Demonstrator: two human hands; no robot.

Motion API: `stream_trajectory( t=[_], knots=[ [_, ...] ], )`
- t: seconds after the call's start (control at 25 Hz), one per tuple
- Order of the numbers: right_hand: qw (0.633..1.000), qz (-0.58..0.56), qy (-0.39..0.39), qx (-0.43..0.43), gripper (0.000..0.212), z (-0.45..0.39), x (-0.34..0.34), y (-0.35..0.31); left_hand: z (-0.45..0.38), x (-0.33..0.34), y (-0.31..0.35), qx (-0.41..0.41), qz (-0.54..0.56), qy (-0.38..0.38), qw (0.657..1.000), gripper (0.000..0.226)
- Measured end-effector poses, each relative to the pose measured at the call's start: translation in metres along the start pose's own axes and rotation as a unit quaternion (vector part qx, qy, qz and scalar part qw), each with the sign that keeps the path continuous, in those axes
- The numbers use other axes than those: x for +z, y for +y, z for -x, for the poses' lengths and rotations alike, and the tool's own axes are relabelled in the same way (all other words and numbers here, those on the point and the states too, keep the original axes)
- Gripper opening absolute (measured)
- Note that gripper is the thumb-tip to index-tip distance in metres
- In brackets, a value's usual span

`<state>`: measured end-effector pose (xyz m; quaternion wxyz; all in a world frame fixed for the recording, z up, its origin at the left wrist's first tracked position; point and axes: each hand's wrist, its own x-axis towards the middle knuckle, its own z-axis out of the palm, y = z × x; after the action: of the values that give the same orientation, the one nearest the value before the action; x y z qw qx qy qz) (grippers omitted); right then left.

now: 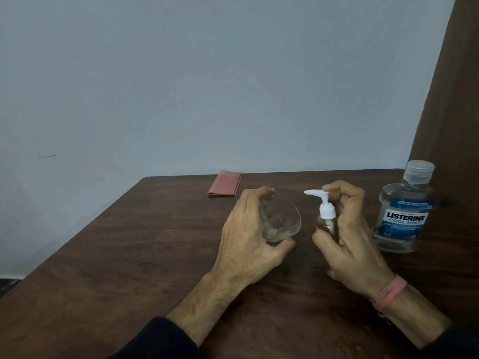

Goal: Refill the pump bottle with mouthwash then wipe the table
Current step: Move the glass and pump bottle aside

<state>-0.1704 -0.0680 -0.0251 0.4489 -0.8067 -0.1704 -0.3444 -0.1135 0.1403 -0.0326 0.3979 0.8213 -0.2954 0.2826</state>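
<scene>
- The left hand [246, 229] curls round a clear glass [281, 221], which is tilted with its mouth toward the pump bottle [327, 224].
- The right hand [347, 229] grips the small clear pump bottle, upright on the brown table [129, 255]; its white pump head [317, 195] is on, spout pointing left.
- One finger seems to rest at the back of the pump head, though the view is too blurred to be sure.
- The mouthwash bottle [404, 211] stands capped just right of that hand.
- A folded pink cloth [225, 183] lies at the far edge, well apart.
</scene>
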Motion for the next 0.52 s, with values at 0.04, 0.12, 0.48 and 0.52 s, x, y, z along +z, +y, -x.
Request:
stream_trajectory(
  t=[0.04,0.12,0.48,0.52],
  knots=[
    [1.000,-0.012,-0.002,-0.001,0.071,-0.0004,0.0001,0.0005,0.0002,0.0007,-0.0014,-0.012,0.011,0.003,1.000,0.091],
    [1.000,-0.021,0.003,-0.005,0.063,-0.0010,-0.0006,0.0006,0.0004,0.0030,-0.0041,-0.049,0.039,0.008,0.998,0.091],
    [0.993,-0.102,-0.049,0.045,0.063,-0.0075,-0.0034,0.0077,-0.0010,0.0032,-0.0067,-0.123,0.064,0.024,0.990,0.093],
    [0.991,-0.110,-0.057,0.045,0.060,-0.0078,-0.0040,0.0082,-0.0011,0.0024,-0.0060,-0.129,0.061,0.024,0.989,0.095]
  ],
)
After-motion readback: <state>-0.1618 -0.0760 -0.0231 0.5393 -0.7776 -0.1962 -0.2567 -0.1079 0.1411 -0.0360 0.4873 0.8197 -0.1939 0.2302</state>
